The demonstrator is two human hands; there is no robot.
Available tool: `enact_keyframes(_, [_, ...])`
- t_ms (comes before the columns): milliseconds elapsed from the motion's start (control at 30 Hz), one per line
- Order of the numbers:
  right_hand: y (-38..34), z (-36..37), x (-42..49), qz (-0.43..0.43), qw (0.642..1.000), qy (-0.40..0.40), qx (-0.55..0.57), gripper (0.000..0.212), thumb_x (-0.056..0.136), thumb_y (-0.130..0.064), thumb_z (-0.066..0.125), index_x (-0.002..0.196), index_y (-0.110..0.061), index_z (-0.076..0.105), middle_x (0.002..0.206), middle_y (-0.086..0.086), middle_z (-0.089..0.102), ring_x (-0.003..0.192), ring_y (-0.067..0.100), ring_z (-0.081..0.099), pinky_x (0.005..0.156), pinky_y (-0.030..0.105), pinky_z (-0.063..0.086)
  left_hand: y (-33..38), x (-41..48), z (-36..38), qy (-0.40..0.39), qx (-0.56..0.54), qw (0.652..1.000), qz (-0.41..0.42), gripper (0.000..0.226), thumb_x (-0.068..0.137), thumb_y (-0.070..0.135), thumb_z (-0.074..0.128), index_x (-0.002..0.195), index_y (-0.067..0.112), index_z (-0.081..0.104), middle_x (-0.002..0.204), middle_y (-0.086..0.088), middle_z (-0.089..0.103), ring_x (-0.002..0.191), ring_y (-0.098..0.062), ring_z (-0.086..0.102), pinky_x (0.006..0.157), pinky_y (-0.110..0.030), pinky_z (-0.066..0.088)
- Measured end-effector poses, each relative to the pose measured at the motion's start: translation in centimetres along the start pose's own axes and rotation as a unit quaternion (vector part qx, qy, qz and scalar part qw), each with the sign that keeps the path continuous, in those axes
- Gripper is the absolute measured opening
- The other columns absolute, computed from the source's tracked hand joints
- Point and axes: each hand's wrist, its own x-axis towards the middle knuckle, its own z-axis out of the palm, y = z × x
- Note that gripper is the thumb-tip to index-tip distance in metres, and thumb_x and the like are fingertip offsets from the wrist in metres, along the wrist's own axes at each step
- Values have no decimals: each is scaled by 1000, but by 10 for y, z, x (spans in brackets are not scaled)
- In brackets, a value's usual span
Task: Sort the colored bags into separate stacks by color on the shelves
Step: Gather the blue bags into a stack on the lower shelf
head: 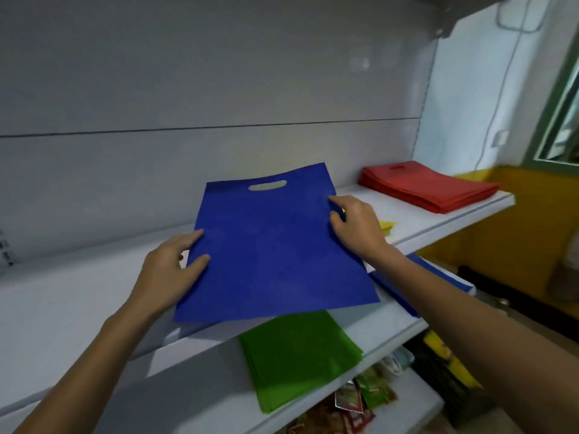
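A flat blue bag with a cut-out handle is held over the upper white shelf, its near edge sticking out past the shelf front. My left hand pinches its left edge, thumb on top. My right hand grips its right edge. A stack of red bags lies at the right end of the same shelf. A corner of a yellow bag shows behind my right hand. A green stack lies on the shelf below, and blue bags lie to its right, partly hidden by my right forearm.
The grey back panel closes the shelves behind. Snack packets lie on the lowest shelf. A yellow wall and a green-framed window stand to the right. The left part of the upper shelf is bare.
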Motion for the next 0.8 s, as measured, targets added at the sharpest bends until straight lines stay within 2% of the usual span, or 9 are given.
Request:
enact_keyframes(100, [56,-40,-20,57,998,8,-13,34,91,-10,45,122,-2,56,124,15,58,108,30,55,90,34,41,37,0,49,-44,-61,996,48,45,88,14,59,132,17,50,131,-2,52,108,-22,52,86,-27,40])
enact_keyframes(267, [156,-108,-51,113,992,38,-46,38,92,-12,47,129,-4,52,129,14,55,116,28,52,96,33,38,117,7,136,-95,-78,986,116,44,88,11,58,131,13,50,130,-5,54,115,-23,51,95,-31,40])
enact_keyframes(367, [214,-150,-68,136,988,38,-62,36,93,-11,45,128,-4,52,126,15,56,113,28,53,91,32,40,167,1,193,-116,-95,982,118,43,89,12,57,131,12,50,130,-6,54,110,-26,54,96,-40,43])
enact_keyframes(500, [296,-202,-92,167,982,37,-83,38,95,-10,41,132,-6,49,131,11,54,119,24,50,97,32,39,223,-19,277,-160,-72,975,139,44,90,14,56,132,11,48,133,-6,51,115,-24,51,94,-31,38])
enact_keyframes(633, [364,-237,-115,189,977,24,-98,39,95,-7,38,132,-5,48,133,11,52,121,24,49,98,29,38,266,-41,347,-196,-87,968,129,44,90,15,55,133,10,48,130,-5,53,113,-23,51,91,-27,36])
enact_keyframes(800, [432,-254,-136,234,966,-20,-112,39,96,-9,38,134,-6,46,135,10,51,122,24,47,100,31,37,295,-53,420,-237,-83,960,125,43,89,17,56,132,11,49,128,-5,55,115,-21,52,95,-28,37])
